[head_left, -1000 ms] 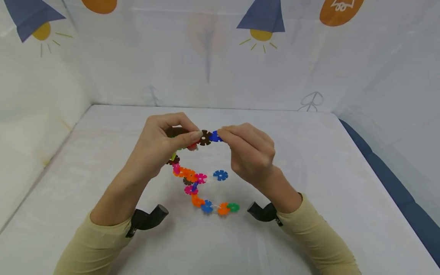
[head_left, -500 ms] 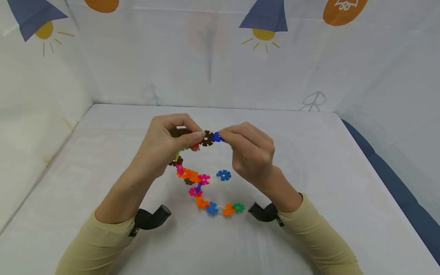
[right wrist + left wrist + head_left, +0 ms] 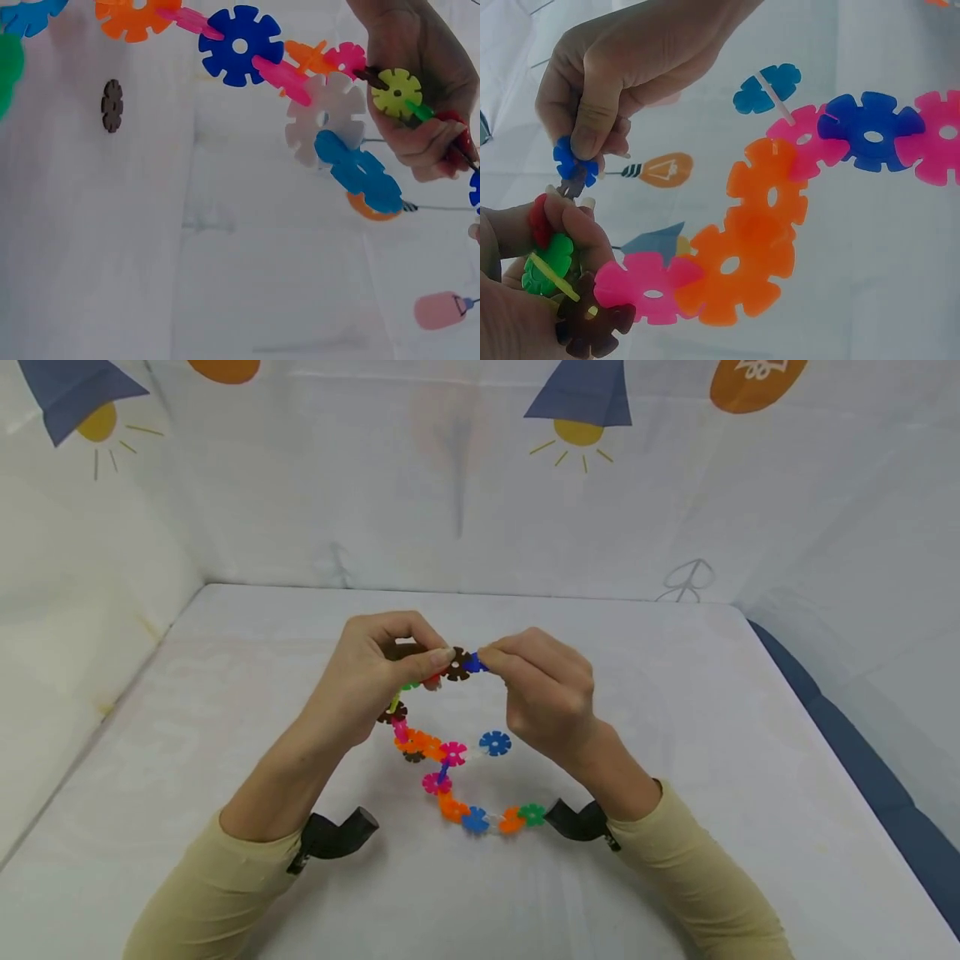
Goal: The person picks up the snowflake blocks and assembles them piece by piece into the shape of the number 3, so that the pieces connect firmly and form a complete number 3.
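Note:
In the head view my left hand pinches a chain of notched plastic snowflake discs near its red disc. A brown snowflake disc juts past the left fingertips. Across from it, my right hand pinches a dark blue snowflake disc between thumb and finger; it meets the brown disc's edge. How deep their slots engage cannot be told. Below the left hand hangs the chain's rest: pink, orange, blue, clear and green discs. A light blue disc ends a side branch, and a green disc ends the lower strand.
A loose brown disc lies on the white table beneath the chain. Black wrist camera mounts sit on both sleeves. White fabric walls with printed lamps stand behind, and a dark blue padded edge runs along the right.
The left hand and the hanging chain have shifted a little to the right. The right hand stays nearly in place, still pinching the dark blue disc, which appears turned slightly.

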A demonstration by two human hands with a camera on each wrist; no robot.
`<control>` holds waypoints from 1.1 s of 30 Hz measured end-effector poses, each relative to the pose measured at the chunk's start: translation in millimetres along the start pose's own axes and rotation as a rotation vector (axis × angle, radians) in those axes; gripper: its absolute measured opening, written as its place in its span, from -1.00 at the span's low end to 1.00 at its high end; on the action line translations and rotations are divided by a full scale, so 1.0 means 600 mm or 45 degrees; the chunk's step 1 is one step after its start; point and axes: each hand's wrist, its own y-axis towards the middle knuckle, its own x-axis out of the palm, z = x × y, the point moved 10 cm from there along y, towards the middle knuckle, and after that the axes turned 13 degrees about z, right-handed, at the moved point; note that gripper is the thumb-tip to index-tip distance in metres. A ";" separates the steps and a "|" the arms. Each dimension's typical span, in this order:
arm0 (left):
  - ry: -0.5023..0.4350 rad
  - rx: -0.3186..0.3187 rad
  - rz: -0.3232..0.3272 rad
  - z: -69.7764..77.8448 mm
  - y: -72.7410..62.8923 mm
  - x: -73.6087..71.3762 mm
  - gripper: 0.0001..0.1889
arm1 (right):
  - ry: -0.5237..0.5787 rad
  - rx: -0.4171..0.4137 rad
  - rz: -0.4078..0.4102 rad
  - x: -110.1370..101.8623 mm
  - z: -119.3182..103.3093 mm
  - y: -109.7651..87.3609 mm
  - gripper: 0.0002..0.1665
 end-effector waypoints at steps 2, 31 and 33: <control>-0.001 0.011 -0.006 0.002 0.001 0.001 -0.90 | -0.010 -0.005 -0.014 0.001 -0.001 0.001 -0.84; 0.071 -0.096 -0.204 -0.015 0.009 -0.001 -0.89 | 0.043 0.355 -0.329 0.019 0.072 -0.010 -0.88; 0.075 -0.100 -0.204 -0.014 0.009 -0.004 -0.89 | 0.048 0.392 -0.357 0.021 0.079 -0.015 -0.88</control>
